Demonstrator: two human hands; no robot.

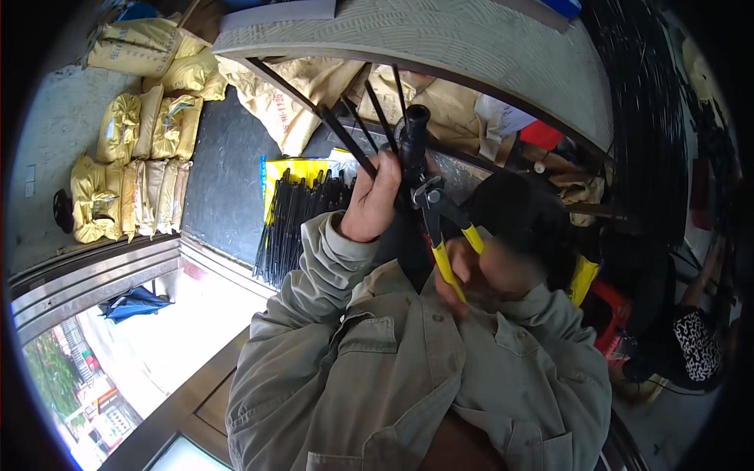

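My left hand (371, 206) is raised in front of my chest, its fingers closed round what looks like a black umbrella frame (414, 135). Several thin black rods stick out of the grip toward the far side, and a thick black end piece stands up beside the thumb. Pincers (442, 257) with yellow handles are in my right hand (491, 265), which is partly blurred. Their dark metal jaws lie against or just beside the shaft of the frame; I cannot tell whether they touch it. My left fingertips are hidden behind the frame.
A bundle of black rods (302, 216) stands left of my left arm. A pale textured tabletop (440, 41) lies beyond my hands. Filled yellow sacks (129, 200) are piled at the left wall. Long black rods (640, 102) hang at the right, and another person (683, 341) sits lower right.
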